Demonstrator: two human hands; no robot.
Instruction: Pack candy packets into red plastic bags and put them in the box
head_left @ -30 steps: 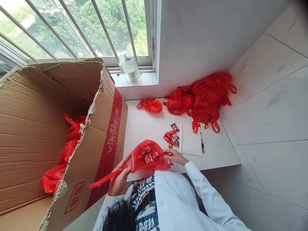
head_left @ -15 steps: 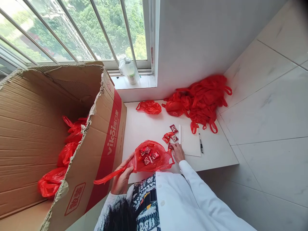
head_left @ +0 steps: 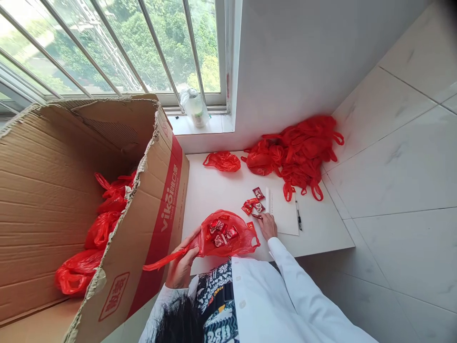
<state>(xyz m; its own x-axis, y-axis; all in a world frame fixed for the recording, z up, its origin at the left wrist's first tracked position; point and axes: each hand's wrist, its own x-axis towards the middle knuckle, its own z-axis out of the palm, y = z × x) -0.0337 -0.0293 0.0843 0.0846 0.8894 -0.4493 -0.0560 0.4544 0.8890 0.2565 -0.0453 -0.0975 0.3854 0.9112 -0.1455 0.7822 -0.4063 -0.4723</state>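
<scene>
- Nearest, at about 6 o'clock, the person's white sleeves and patterned black-and-white top fill the lower edge of the view.
- The left hand, at 7 o'clock, is closed around the gathered handle of a thin translucent red plastic bag; the handle strip trails off toward 8 o'clock.
- That bag rests on the near edge of the white desk, just in front of the person, and small red wrapped candies show through its film.
- The right hand, just right of the bag at 5 o'clock, lies palm down on the desk with its fingers bent onto a red candy; whether it grips the piece cannot be told.
- Just beyond that hand, a small cluster of loose red-and-white wrapped candies lies on the desk, beside a white sheet of paper with a black pen along its right edge.
- At 9 o'clock, a large open brown cardboard box with a red printed band stands against the desk; filled red bags lie inside.
- Farther, toward 12 o'clock, one small knotted red bag sits on the desk, and at 1 o'clock a heap of empty red bags is piled at the wall.
- Farthest, a clear-wrapped bottle stands on the windowsill under the barred window.
</scene>
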